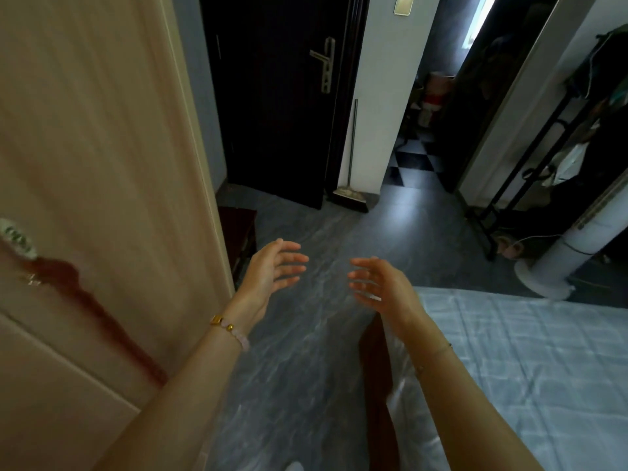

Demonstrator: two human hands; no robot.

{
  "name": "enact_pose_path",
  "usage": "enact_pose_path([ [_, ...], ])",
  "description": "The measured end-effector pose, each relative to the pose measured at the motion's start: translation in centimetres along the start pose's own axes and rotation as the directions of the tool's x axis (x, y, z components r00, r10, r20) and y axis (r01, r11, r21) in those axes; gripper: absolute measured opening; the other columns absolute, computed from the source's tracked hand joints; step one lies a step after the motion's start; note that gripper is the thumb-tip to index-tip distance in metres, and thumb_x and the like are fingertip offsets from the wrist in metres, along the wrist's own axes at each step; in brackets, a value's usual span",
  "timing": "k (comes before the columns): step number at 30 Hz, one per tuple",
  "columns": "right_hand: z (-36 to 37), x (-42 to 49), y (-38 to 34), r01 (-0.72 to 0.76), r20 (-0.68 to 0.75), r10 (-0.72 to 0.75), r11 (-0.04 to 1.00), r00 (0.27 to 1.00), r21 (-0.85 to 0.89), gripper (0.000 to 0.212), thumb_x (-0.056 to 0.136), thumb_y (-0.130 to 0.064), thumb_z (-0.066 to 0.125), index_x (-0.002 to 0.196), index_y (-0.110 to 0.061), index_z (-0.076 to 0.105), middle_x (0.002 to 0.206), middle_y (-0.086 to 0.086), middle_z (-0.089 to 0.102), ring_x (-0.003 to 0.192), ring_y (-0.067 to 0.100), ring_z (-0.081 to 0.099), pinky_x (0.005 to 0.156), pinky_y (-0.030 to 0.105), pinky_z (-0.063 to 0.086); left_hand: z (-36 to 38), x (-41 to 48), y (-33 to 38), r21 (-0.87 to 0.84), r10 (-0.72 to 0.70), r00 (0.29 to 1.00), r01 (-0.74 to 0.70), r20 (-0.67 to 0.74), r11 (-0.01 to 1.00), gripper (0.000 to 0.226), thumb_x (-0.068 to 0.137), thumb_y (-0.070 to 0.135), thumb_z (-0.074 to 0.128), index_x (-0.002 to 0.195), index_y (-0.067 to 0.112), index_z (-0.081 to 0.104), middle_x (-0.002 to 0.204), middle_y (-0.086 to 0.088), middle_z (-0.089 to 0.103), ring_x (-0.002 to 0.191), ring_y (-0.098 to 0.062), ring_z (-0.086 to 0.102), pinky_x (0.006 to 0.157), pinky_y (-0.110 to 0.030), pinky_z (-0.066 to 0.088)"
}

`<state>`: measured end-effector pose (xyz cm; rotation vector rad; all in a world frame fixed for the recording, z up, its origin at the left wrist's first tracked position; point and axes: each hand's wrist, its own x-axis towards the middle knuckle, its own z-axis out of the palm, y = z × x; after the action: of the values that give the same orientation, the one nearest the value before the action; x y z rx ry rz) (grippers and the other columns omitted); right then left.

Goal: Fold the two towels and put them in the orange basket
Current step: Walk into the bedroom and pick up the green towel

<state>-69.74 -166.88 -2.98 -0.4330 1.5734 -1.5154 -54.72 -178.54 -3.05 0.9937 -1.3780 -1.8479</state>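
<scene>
Left hand (272, 271): fingers (293, 258) spread and nearly straight, palm turned inward toward the other hand, holding nothing. Right hand (385, 283): fingers (361, 275) likewise spread and loosely extended, palm facing the left hand, holding nothing. The two hands are level with each other, apart, with a gap between the fingertips, and touch no object.

Left wrist: a beaded bracelet (231, 330) with gold-coloured pieces. Right wrist: a thin chain (441, 350). Both forearms are bare and reach in from the lower edge of the view.

Below the hands: a grey marbled floor (306, 362). To the right: a bed (530, 362) with a pale blue sheet, its dark brown frame edge (377, 396) under the right forearm. To the left: a pale wooden cupboard door (102, 147), just beside the left forearm.

Farther out: a dark door (272, 113) with a metal handle (324, 64), a broom (351, 185) leaning on the white wall, and a black rack (530, 164) at right.

The position of the towels and the orange basket cannot be told from this view.
</scene>
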Motion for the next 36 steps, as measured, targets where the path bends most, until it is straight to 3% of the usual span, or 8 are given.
enact_pose_path([
  [14, 1.1, 21.3, -6.8, 0.004, 0.056, -0.003, 1.0, 0.998, -0.027, 0.035, 0.099, -0.032, 0.035, 0.095, -0.017, 0.067, 0.085, 0.003, 0.067, 0.083, 0.018, 0.062, 0.083, 0.032, 0.049, 0.2, 20.6, 2.8, -0.005, -0.017, 0.998, 0.017, -0.062, 1.0, 0.036, 0.1, 0.033, 0.033, 0.1, 0.013, 0.062, 0.091, -0.007, 0.069, 0.084, -0.019, 0.065, 0.083, -0.036, 0.051],
  [26, 4.0, 45.0, -14.4, -0.065, 0.233, 0.081, 0.995, 0.969, -0.077, 0.038, 0.099, -0.035, 0.033, 0.095, -0.019, 0.068, 0.085, 0.003, 0.068, 0.079, 0.016, 0.061, 0.074, 0.027, 0.046, -0.6, 41.3, 5.3, -0.064, -0.091, 0.948, 0.075, -0.304, 0.995, 0.038, 0.1, 0.032, 0.031, 0.098, 0.011, 0.062, 0.088, -0.008, 0.067, 0.081, -0.021, 0.064, 0.079, -0.033, 0.05],
  [36, 11.7, 59.1, -15.7, -0.135, 0.406, 0.228, 0.96, 0.885, -0.245, 0.038, 0.097, -0.038, 0.034, 0.093, -0.021, 0.068, 0.086, 0.003, 0.069, 0.078, 0.016, 0.062, 0.074, 0.028, 0.045, -6.0, 50.9, 6.4, -0.224, -0.146, 0.849, 0.033, -0.508, 0.974, 0.037, 0.1, 0.033, 0.031, 0.094, 0.014, 0.062, 0.09, -0.006, 0.066, 0.085, -0.02, 0.062, 0.082, -0.032, 0.048],
])
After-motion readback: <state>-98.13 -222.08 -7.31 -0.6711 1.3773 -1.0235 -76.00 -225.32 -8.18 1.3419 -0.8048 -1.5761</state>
